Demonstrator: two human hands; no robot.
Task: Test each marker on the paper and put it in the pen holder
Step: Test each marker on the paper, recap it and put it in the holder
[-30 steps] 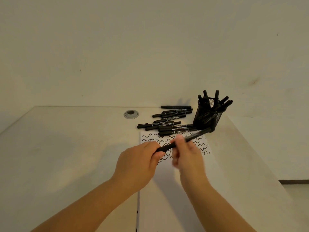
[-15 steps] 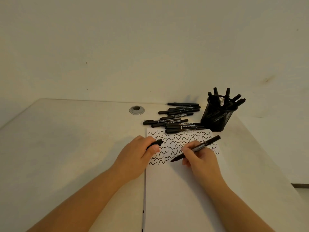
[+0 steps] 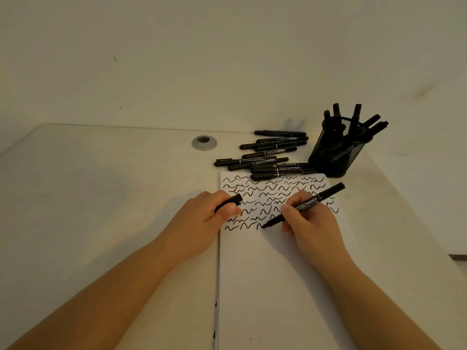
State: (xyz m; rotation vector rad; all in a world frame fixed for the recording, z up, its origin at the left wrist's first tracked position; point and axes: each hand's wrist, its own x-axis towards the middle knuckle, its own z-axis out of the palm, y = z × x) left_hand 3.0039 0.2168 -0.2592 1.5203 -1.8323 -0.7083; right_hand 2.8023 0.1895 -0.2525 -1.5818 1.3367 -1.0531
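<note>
A person's right hand [image 3: 309,218] pinches an uncapped black felt marker [image 3: 304,205] in a writing grip, its tip touching a white sheet of paper [image 3: 273,274] at the end of the lowest row of black wavy test strokes, while the left hand [image 3: 202,218] curls around the marker's black cap [image 3: 231,201] and rests at the sheet's left edge. The stroke under way looks barely begun; to finish it well, the tip should likely be drawn lightly rightward into the blank stretch beside the earlier squiggles, with the left hand steadying the sheet against sliding and the cap kept ready for refitting. White lettering on the barrel reads "TWIN MARKER"; smaller print further along the barrel is too fine to make out. Beyond the top of the sheet lies a loose pile of similar black markers [image 3: 271,157] on the pale tabletop [image 3: 101,185], the nearest overlapping the paper's upper edge and presumably awaiting their turn. Just to the right of that pile stands a black wire-mesh pen holder [image 3: 338,150], already bristling with several markers, and white lettering on markers inside shows through the mesh but cannot be read. A round grey cable grommet [image 3: 204,142] is set into the table left of the pile.
</note>
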